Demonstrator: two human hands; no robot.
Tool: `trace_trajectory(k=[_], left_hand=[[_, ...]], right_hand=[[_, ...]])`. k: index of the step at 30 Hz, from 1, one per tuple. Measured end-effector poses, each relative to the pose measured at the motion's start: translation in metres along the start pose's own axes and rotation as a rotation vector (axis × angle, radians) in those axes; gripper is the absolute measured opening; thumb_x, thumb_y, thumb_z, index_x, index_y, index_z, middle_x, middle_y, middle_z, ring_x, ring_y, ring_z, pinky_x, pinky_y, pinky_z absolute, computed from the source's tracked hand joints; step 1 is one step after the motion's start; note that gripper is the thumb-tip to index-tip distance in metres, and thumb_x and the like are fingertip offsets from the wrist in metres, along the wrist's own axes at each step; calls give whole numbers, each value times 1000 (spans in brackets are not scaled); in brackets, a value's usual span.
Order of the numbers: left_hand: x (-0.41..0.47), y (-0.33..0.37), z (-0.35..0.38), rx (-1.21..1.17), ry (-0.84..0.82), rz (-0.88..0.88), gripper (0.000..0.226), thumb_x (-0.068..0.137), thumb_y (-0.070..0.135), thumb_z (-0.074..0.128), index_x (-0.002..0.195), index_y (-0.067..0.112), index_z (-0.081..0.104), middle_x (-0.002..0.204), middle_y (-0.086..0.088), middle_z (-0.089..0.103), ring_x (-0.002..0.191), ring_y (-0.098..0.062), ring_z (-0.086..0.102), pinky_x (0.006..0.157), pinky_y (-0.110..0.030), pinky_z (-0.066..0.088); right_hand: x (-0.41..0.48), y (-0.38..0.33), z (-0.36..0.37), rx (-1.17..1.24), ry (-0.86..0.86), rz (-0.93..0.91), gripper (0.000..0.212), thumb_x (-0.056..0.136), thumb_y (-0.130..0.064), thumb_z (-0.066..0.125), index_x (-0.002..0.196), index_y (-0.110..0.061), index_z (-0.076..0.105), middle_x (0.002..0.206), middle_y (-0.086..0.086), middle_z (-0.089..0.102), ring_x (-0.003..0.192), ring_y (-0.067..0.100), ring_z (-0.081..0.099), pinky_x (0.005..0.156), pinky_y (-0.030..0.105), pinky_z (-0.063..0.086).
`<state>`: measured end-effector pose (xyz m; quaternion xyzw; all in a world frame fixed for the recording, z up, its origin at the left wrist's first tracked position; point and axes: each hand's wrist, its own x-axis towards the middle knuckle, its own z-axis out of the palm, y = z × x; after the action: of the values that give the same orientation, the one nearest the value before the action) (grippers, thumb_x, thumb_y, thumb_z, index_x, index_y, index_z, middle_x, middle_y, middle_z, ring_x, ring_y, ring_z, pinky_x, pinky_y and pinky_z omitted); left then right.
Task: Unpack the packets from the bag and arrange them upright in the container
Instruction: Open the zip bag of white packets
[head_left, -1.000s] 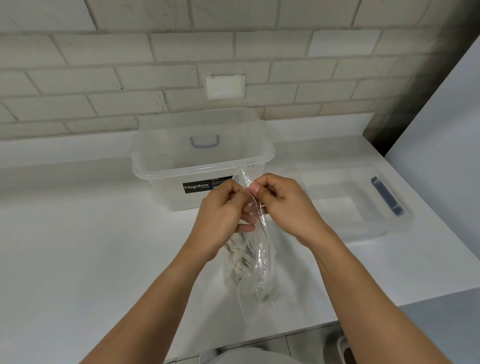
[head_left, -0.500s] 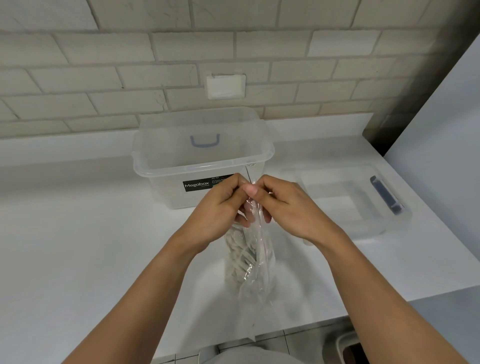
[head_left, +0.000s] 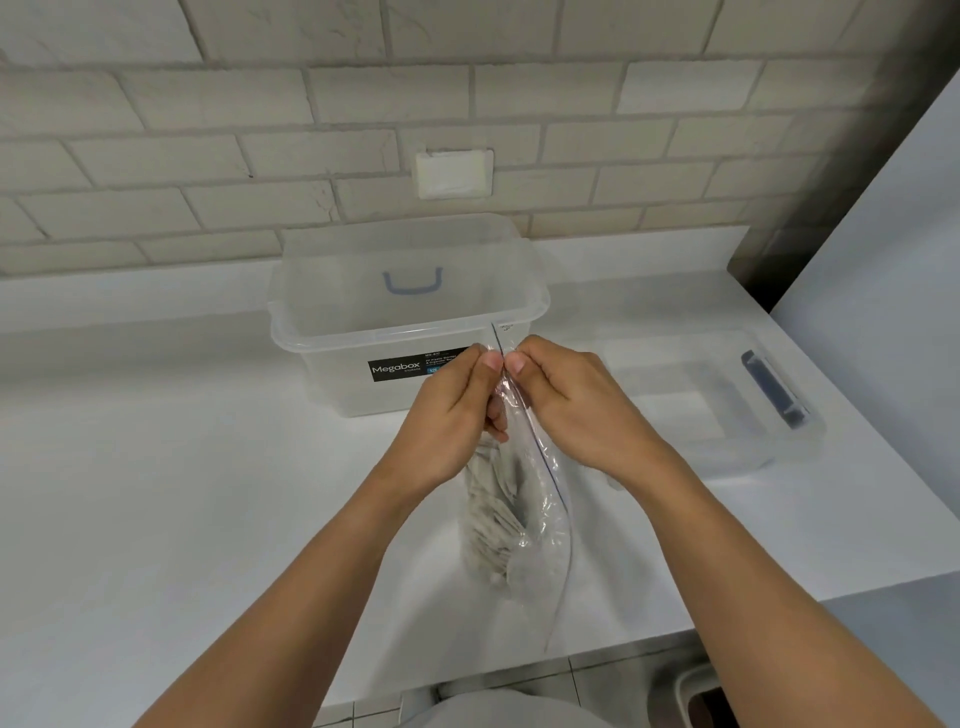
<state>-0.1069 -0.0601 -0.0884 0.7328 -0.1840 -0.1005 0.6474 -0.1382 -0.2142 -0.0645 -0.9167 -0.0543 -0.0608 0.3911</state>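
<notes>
Left hand (head_left: 452, 415) and right hand (head_left: 566, 405) pinch the bag (head_left: 535, 499) at its zip top. Thin, slippery film, probably light; packets (head_left: 491, 525) look soft. Container (head_left: 410, 322) empty.

Both hands — left (head_left: 453, 415), right (head_left: 574, 402) — pinching clear bag (head_left: 540, 519) of packets (head_left: 491, 525), open container (head_left: 408, 317) behind
</notes>
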Motion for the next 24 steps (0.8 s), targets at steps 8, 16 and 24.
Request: trace_trajectory(k=[8,16,24], left_hand=[[2,-13,5,-214,-5,-58,33,104,34,43,84,12,57,77,-22,44,78,-36,52,80,-48,47],[3,-17,-2,-361,-11,-132,28,100,28,47,79,10,51,72,-20,37,65,-31,43,71,-36,44],[0,-17,-3,-305,29,-154,30,107,25,42,84,8,53,64,-2,41,59,-18,45,68,-31,44]], right_hand=[[2,10,9,287,-48,128,36,106,-30,44,85,-9,65,73,6,73,64,13,61,70,34,46],[4,13,15,363,-26,212,35,107,-27,44,86,-7,64,74,8,74,66,28,67,71,44,54],[14,6,-6,258,-30,221,32,105,-29,45,85,-12,64,81,7,72,69,22,69,68,40,60]])
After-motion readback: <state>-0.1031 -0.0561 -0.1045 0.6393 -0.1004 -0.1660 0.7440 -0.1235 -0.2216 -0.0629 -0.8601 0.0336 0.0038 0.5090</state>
